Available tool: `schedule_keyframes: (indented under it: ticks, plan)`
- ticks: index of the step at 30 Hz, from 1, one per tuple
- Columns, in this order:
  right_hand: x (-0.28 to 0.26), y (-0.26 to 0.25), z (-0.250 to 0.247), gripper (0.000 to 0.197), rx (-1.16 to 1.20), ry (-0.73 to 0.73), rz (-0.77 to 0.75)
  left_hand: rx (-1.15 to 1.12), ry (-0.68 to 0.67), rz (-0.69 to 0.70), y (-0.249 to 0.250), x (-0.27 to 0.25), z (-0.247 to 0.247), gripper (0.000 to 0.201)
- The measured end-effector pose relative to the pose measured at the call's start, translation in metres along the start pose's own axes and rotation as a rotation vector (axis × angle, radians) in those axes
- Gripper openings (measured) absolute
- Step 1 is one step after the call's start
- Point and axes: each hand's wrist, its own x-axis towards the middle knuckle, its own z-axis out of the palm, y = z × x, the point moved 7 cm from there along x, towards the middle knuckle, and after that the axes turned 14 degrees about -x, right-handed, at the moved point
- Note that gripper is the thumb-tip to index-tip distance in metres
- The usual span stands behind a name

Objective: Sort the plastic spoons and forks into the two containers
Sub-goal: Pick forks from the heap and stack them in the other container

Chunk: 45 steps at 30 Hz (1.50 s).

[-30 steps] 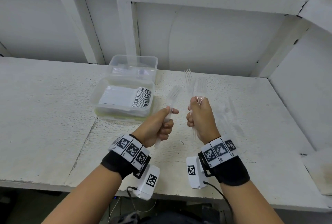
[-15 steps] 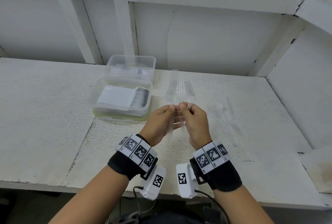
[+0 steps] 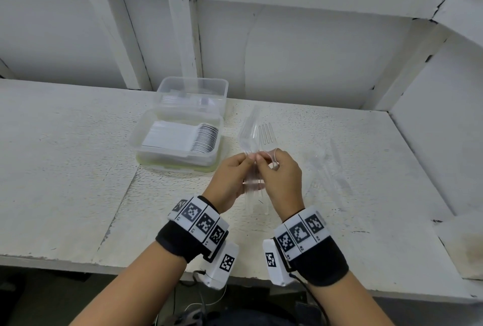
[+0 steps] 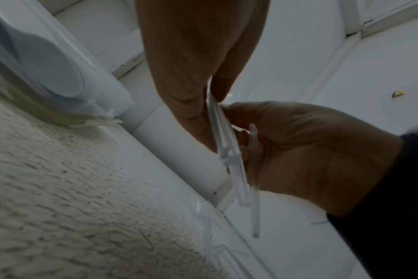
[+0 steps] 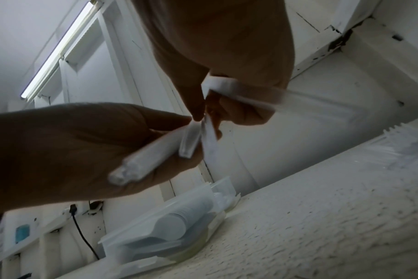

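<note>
Both hands meet above the white table (image 3: 78,195), each pinching clear plastic forks. My left hand (image 3: 230,179) grips a few forks (image 3: 247,137) by their handles, tines up. My right hand (image 3: 281,176) pinches another clear fork (image 3: 266,133) beside them. In the left wrist view the handles (image 4: 229,151) run between the two hands. The near container (image 3: 180,142) holds a stack of white spoons (image 3: 201,138). Behind it the far container (image 3: 193,94) holds clear cutlery. More clear cutlery (image 3: 326,168) lies loose on the table to the right.
A white wall with beams stands behind the table. A raised white ledge (image 3: 444,142) borders the table on the right. The table's front edge (image 3: 78,260) runs just below my wrists. A black cable (image 5: 84,236) hangs at the wall in the right wrist view.
The two hands, apart a second ago with forks in each, have come together. The forks now stand side by side between the fingertips, slightly nearer the containers.
</note>
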Motion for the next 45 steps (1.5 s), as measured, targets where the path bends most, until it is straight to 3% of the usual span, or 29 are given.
schedule_keyframes:
  ticks: [5, 10, 15, 20, 32, 38, 41, 45]
  plan:
    - [0.003, -0.002, -0.003, 0.010, -0.145, -0.080, -0.083, 0.004, 0.016, -0.001, -0.001, -0.001, -0.004, 0.027]
    - [0.016, -0.001, -0.017, 0.012, -0.016, -0.028, -0.063, 0.006, 0.112, -0.010, -0.002, 0.001, -0.013, 0.019]
    - [0.045, -0.015, -0.029, 0.015, 0.037, 0.046, -0.125, 0.063, 0.041, -0.088, -0.006, 0.000, -0.012, 0.019]
    - [0.061, -0.015, -0.025, 0.011, -0.044, 0.009, -0.174, 0.043, 0.007, -0.158, -0.010, -0.002, -0.009, 0.018]
    - [0.049, -0.005, -0.018, 0.015, 0.001, -0.004, -0.154, 0.019, 0.000, -0.303, -0.012, -0.002, -0.011, 0.028]
    - [0.040, 0.000, -0.026, 0.013, 0.031, 0.079, -0.108, -0.013, 0.047, -0.170, -0.004, 0.004, -0.013, 0.022]
    - [0.029, 0.005, -0.015, 0.008, -0.040, 0.081, -0.094, -0.038, 0.078, -0.102, 0.000, 0.010, -0.013, 0.021]
    - [0.019, 0.008, 0.000, 0.015, -0.130, 0.057, -0.075, 0.009, 0.071, -0.054, 0.002, 0.010, -0.008, 0.021]
